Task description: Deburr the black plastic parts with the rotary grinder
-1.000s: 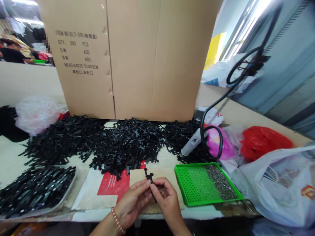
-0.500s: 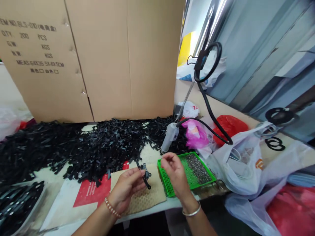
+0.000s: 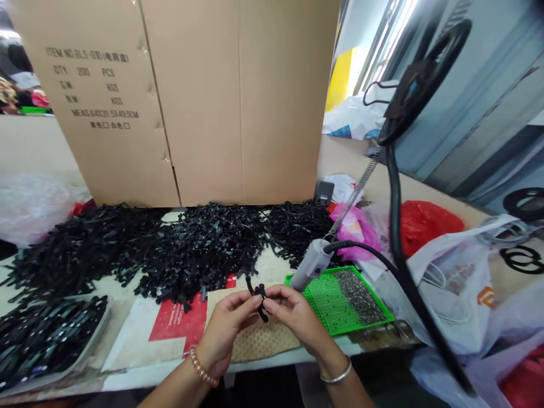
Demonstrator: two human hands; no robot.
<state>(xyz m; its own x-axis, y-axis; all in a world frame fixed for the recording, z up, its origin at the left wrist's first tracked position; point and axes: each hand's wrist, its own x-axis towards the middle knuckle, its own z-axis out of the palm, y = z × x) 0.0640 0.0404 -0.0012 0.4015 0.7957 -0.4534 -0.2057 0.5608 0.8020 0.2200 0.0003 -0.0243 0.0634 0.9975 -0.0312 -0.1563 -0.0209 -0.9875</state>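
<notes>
My left hand (image 3: 224,324) pinches a small black plastic part (image 3: 250,283) between thumb and fingers, over a tan honeycomb board (image 3: 259,341). From the other side, my right hand (image 3: 300,317) has its thumb and fingertips closed on the same part. The part looks like a curved strip with a shorter rounded piece across it. Fingertips cover its middle, and anything smaller between them cannot be made out. Just behind my right hand hangs a grey electric screwdriver (image 3: 313,263) on a spring with a black cable.
Heaps of black parts (image 3: 199,249) spread before a tall cardboard box (image 3: 204,107). A green perforated basket (image 3: 325,303) at right holds small metal pieces (image 3: 361,296). Long black pieces fill a white tray (image 3: 96,334) at left. Plastic bags (image 3: 450,294) crowd the right side.
My right hand has moved left from over the basket's edge and now meets my left hand at the black part. The view has shifted; the screwdriver and its cable appear larger and farther right.
</notes>
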